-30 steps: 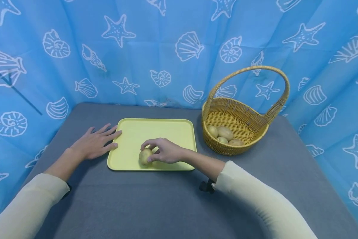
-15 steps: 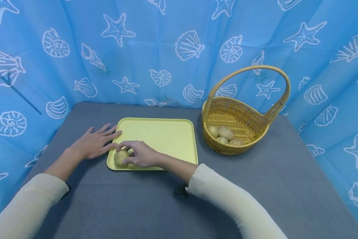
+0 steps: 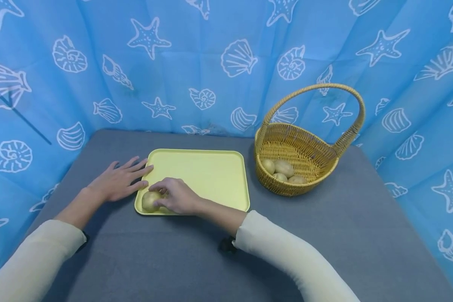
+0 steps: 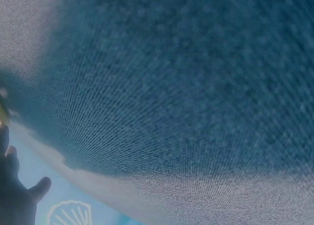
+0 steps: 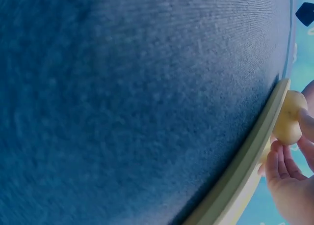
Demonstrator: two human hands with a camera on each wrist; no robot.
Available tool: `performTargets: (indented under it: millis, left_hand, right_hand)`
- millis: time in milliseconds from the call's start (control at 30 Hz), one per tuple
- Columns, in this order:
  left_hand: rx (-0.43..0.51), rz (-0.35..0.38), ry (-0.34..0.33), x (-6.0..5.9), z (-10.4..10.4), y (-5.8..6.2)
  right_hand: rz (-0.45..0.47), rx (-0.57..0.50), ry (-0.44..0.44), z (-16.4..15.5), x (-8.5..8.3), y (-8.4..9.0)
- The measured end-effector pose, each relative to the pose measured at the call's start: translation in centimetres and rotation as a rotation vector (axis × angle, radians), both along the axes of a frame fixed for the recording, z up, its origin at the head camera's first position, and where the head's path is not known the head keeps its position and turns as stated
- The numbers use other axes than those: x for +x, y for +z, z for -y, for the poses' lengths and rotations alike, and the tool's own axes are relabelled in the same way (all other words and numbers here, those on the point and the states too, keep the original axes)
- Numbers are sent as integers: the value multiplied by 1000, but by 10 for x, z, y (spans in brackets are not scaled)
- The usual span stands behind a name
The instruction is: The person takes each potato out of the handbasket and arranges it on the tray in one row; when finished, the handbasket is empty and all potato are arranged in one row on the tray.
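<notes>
A pale yellow potato (image 3: 150,201) sits at the near left corner of the yellow tray (image 3: 207,170). My right hand (image 3: 178,196) holds it from the right, thumb on the near side and bent fingers above. In the right wrist view the potato (image 5: 289,118) stands just inside the tray's rim (image 5: 245,161). My left hand (image 3: 116,181) lies with spread, straight fingers, their tips at the tray's left rim. Only part of the left hand (image 4: 17,195) shows at the lower left of its wrist view.
A wicker basket (image 3: 326,170) with a tall arched handle stands right of the tray, with several potatoes (image 3: 284,168) gathered at its near left side. Grey cloth covers the table (image 3: 173,260). A blue curtain (image 3: 196,54) printed with shells and starfish hangs behind.
My right hand has carried the potato leftward along the tray's near side to the corner. Over the last half second the potato shifted slightly left. My left hand has stayed in place.
</notes>
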State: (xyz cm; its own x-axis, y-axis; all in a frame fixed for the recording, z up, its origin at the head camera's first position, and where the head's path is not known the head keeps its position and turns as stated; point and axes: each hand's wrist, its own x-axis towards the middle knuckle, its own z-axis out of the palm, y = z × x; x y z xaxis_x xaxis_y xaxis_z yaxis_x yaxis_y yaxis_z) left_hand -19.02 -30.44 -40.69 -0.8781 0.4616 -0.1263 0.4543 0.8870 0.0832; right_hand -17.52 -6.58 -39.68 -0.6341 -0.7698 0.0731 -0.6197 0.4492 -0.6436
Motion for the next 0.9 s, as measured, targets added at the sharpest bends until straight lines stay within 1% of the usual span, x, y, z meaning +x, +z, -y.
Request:
performTargets:
  millis: [100,333,500,600,767,900]
  left_hand:
    - [5,11,2,0,0,1]
    - [-5,23,18,-2,2,4]
    - [-13,24,10,-3,1,2]
    - [-14,23,7,-4,0,1]
    - [-3,35,10,-2,0,0]
    - [14,33,0,-1,0,-1]
  right_hand:
    - [22,17,11,1,0,1]
    - [13,36,36,6,0,4]
    - [21,53,90,-3,-1,9]
    - [33,42,138,-17,-2,19]
    - [6,37,232,-54,-1,41]
    - [-35,73,254,-94,0,58]
